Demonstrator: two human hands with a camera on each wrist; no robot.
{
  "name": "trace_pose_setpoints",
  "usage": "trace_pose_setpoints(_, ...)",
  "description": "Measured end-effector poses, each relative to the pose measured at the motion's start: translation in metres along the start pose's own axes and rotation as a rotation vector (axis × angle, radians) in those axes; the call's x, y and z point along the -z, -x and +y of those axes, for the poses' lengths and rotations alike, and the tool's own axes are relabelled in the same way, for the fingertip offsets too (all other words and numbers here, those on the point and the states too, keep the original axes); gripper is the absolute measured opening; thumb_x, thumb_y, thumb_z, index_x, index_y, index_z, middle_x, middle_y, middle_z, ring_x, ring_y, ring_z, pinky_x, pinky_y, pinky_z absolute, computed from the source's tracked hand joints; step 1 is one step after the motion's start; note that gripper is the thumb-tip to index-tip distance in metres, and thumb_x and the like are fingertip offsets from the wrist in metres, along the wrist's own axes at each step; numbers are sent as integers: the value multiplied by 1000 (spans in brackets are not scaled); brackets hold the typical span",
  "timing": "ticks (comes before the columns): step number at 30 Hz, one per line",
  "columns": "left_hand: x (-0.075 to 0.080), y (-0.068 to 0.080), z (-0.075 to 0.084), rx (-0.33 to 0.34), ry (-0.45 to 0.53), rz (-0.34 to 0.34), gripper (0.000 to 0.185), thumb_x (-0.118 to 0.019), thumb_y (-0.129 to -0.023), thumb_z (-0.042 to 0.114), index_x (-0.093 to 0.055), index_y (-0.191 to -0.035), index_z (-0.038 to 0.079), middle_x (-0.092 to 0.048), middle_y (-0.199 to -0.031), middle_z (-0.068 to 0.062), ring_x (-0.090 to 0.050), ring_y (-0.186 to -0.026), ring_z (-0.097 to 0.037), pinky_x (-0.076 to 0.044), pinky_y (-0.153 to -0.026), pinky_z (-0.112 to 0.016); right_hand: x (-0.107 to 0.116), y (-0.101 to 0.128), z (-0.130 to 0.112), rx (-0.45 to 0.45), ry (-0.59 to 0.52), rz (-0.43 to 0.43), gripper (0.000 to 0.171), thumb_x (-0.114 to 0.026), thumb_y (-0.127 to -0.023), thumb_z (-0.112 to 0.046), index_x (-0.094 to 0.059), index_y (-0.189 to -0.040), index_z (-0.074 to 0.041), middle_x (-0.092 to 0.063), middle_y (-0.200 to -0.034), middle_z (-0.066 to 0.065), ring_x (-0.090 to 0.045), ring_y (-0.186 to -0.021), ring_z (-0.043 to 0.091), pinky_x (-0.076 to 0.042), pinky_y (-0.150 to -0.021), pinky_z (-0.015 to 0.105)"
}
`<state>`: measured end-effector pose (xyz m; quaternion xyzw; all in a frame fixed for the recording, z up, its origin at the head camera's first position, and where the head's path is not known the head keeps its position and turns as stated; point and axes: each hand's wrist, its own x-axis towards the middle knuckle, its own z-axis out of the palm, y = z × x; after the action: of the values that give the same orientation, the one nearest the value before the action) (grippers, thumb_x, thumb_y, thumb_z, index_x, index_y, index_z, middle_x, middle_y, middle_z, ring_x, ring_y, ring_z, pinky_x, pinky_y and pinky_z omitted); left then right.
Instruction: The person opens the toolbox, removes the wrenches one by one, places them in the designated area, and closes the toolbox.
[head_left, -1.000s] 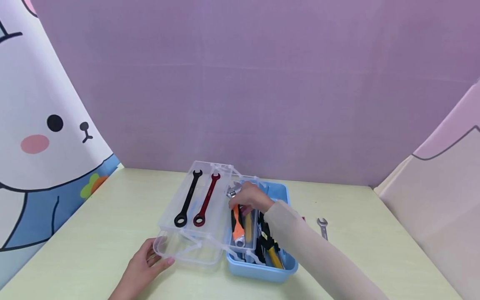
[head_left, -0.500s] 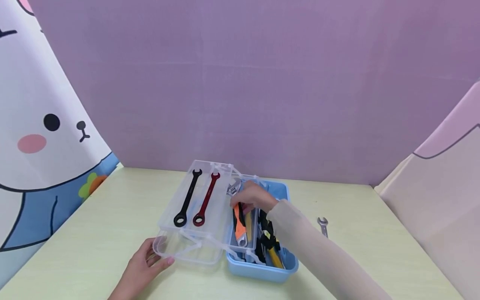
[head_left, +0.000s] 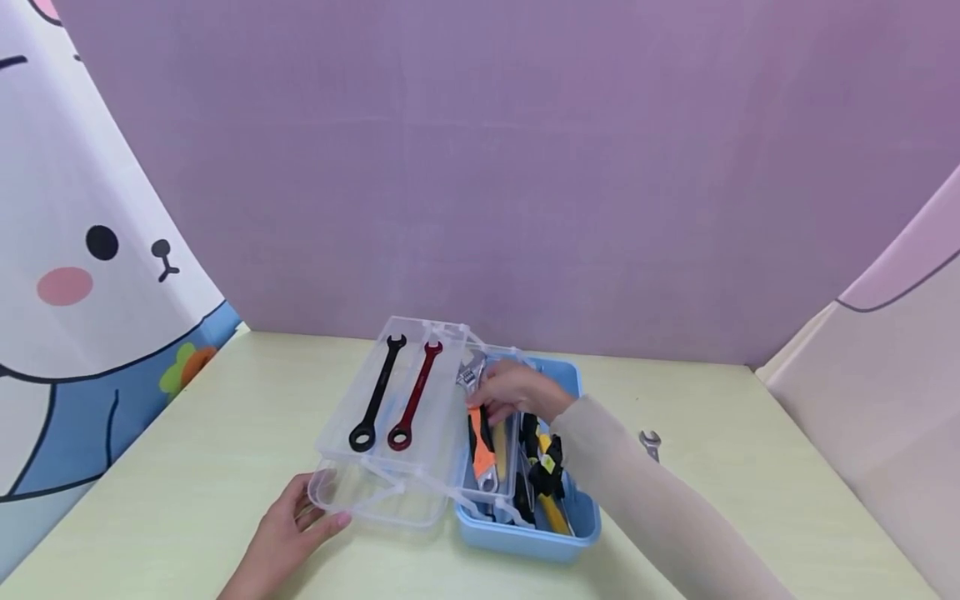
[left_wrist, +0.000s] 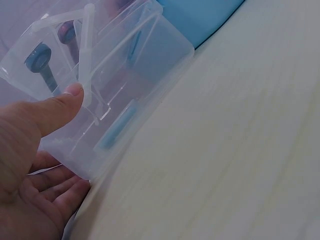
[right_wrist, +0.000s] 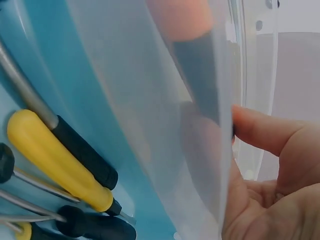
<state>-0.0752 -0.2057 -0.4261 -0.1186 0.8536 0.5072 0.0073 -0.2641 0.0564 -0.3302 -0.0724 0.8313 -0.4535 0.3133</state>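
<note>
My left hand [head_left: 288, 533] grips the corner of the clear plastic lid [left_wrist: 75, 145] folded out on the toolbox's left side, thumb above and fingers below. An adjustable wrench [head_left: 482, 450] with an orange and black handle lies lengthwise in the clear tray [head_left: 512, 467] over the blue toolbox [head_left: 517, 546]. Around the upper end of that handle, my right hand [head_left: 521, 387] pinches with thumb and fingers. The tray's translucent wall blurs the handle and some fingers in the right wrist view. A black wrench [head_left: 378, 392] and a red wrench [head_left: 416, 396] lie in another clear tray [head_left: 341, 433].
Down in the toolbox are several tools, among them one with a yellow handle [right_wrist: 60, 160] and black-handled ones. A small silver wrench [head_left: 651, 443] lies on the table [head_left: 712, 433] to the right, partly behind the right sleeve [head_left: 645, 492]. A purple backdrop [head_left: 525, 175] stands behind.
My right hand has shifted slightly right, and the adjustable wrench's lower end has moved a little right with it. My left hand keeps its place at the lid.
</note>
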Motion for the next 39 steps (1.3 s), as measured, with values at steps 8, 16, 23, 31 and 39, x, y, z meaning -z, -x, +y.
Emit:
trace_pose_setpoints(8, 0, 0, 0, -26, 1, 3, 62, -73, -84, 19, -39, -131, -5, -45, -136, -33, -47, -127, -43, -52, -97, -35, -1, 5, 0, 57, 71, -41, 32, -65, -91, -12, -44, -67, -10, -70, -92, 10, -66, -70, 16, -60, -63, 29)
trace_pose_setpoints(16, 0, 2, 2, -13, -11, -2, 63, -73, -85, 20, -39, -131, -5, -45, -136, -33, -47, -127, -44, -52, -96, -35, 0, 6, 2, 34, -1, -25, 11, -59, -93, -11, -61, -89, -1, -69, -87, 13, -65, -65, 16, -61, -60, 29)
trace_pose_setpoints(23, -2, 1, 3, 6, -18, -14, 65, -74, -84, 22, -38, -132, -4, -44, -138, -33, -46, -128, -44, -52, -96, -35, 2, 9, 3, 24, -76, 18, 14, -59, -91, -10, -65, -95, 2, -70, -83, 11, -64, -61, 15, -59, -54, 25)
trace_pose_setpoints(31, -2, 0, 5, 18, -28, -25, 66, -73, -84, 24, -37, -133, -4, -42, -138, -34, -45, -128, -43, -52, -97, -36, 5, 13, 4, 15, -145, 29, 14, -58, -89, -9, -65, -93, 3, -65, -73, 5, -58, -58, 13, -53, -48, 20)
trace_pose_setpoints(39, -1, 2, 5, 12, -16, -20, 66, -73, -84, 23, -38, -132, -4, -43, -138, -33, -46, -128, -43, -53, -95, -34, 10, 15, 8, 52, -150, 23, 13, -57, -88, -8, -65, -86, 2, -64, -67, 3, -57, -55, 11, -52, -48, 19)
